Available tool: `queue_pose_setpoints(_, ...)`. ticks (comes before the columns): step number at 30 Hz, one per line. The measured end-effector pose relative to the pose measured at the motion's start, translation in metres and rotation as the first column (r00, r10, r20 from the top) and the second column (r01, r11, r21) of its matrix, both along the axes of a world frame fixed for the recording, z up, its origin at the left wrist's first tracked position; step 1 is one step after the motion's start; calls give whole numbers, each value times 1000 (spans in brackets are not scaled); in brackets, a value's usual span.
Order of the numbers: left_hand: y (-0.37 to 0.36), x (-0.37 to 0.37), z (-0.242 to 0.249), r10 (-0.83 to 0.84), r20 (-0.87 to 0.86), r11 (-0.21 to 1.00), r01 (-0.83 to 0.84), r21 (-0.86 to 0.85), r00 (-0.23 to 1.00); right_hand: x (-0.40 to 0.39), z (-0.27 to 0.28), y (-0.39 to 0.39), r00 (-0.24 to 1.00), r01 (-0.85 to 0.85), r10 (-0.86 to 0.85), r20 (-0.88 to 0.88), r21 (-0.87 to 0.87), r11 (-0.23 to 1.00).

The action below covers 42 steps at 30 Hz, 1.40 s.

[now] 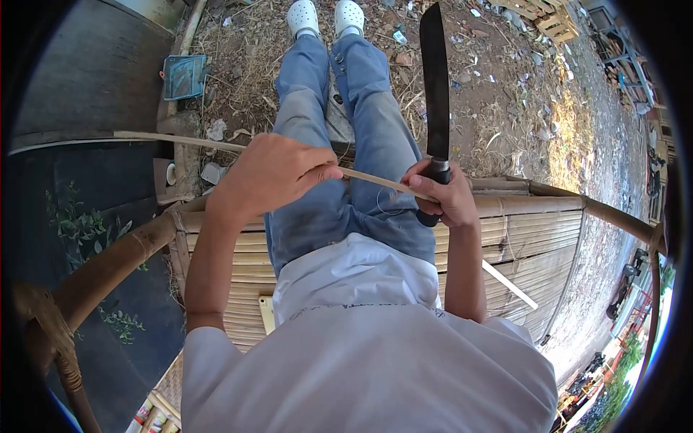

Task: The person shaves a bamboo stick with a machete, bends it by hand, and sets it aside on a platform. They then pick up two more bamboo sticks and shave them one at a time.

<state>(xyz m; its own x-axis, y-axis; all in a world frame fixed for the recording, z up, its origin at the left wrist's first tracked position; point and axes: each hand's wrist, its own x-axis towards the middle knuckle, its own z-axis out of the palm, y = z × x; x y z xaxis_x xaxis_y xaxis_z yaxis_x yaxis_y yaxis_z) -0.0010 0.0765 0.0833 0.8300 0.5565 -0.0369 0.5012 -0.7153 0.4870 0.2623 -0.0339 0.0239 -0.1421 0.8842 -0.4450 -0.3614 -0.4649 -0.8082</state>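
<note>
A long, thin pale strip [375, 180] runs across above my thighs, its far end reaching out to the left. My left hand [278, 173] is closed around the strip, thumb and fingers pressed on it. On the right, my right hand [446, 195] grips the black handle of a large knife [436, 86], whose dark broad blade points up and away from me. The strip's right end meets the fingers of my right hand, beside the handle. A thin curled sliver [390, 202] shows under the strip, near my right hand.
I sit on a bamboo slat bench [534, 242] with a thick bamboo rail [621, 220]. A white strip [509, 285] lies on the slats at right. A blue basket [185, 77] stands at upper left. Wooden crates [557, 25] are at upper right, beyond littered ground.
</note>
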Motion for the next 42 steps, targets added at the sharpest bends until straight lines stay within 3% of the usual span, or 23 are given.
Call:
queue_pose_setpoints(4,14,11,0,-65,64,997,61,55,996,0,-2,-12,993,-44,42,-106,-19,999)
queue_pose_setpoints(6,19,14,3,-139,-105,990,140,5,985,-1,-4,-19,993,-52,51,-104,-5,999)
queue_pose_setpoints(7,20,16,3,-137,-98,990,138,7,986,-1,-7,-22,992,-59,60,-110,11,998)
queue_pose_setpoints(9,20,18,3,-166,253,891,35,454,953,-8,-13,-27,997,-44,48,-68,56,997)
queue_pose_setpoints(10,15,20,-6,-164,257,889,30,457,952,-14,-11,-29,989,58,-54,-135,26,998)
queue_pose_setpoints(11,3,22,-24,137,599,897,-355,264,789,-22,-11,-30,967,160,-158,-200,-8,987)
queue_pose_setpoints(12,-8,25,-39,401,802,781,-622,-47,443,-30,-12,-30,970,183,-177,-164,20,983)
queue_pose_setpoints(13,-26,34,-48,662,727,685,-539,-490,181,-39,-13,-30,970,185,-178,-168,27,982)
queue_pose_setpoints(14,-46,46,-53,871,491,456,-323,-829,-30,-49,-13,-30,956,253,-248,-160,15,967)
queue_pose_setpoints(16,-71,61,-55,986,134,134,7,-991,103,-70,-10,-27,935,341,-340,-97,-9,940)
queue_pose_setpoints(17,-75,67,-54,987,131,131,9,-991,91,-77,-11,-27,939,331,-330,-93,-10,944)
queue_pose_setpoints(19,-82,74,-46,964,142,137,35,-990,225,-85,-12,-29,965,259,-261,35,57,964)
queue_pose_setpoints(21,-77,73,-55,958,193,189,40,-981,212,-85,-11,-31,977,212,-212,-10,99,972)
queue_pose_setpoints(23,-69,63,-55,924,254,239,86,-967,286,-83,-12,-32,981,150,-160,115,86,985)
queue_pose_setpoints(25,-67,55,-49,915,255,237,96,-967,313,-77,-12,-27,956,211,-219,196,61,976)
queue_pose_setpoints(28,-68,35,-39,889,191,158,113,-981,416,-48,-18,-21,696,-20,-228,681,336,942)
queue_pose_setpoints(29,-69,31,-37,864,135,91,112,-989,484,-42,-11,-18,695,-9,-234,680,334,943)
queue_pose_setpoints(32,-78,30,-28,836,36,1,63,-998,547,-35,25,-8,512,-339,-74,856,280,898)
queue_pose_setpoints(33,-80,29,-24,827,36,1,62,-998,562,-34,25,-6,511,-323,-83,856,281,904)
queue_pose_setpoints(35,-85,26,-17,795,9,1,15,-1000,606,-30,25,-6,345,-585,-85,935,285,759)
queue_pose_setpoints(39,-92,21,-11,754,19,76,-59,-995,657,-39,32,-5,319,-620,-116,940,300,725)
queue_pose_setpoints(41,-96,19,-10,764,46,259,-241,-935,643,-42,38,-4,249,-641,-8,968,171,748)
queue_pose_setpoints(42,-95,18,-9,761,46,260,-239,-935,647,-40,35,-2,249,-638,-9,968,171,751)
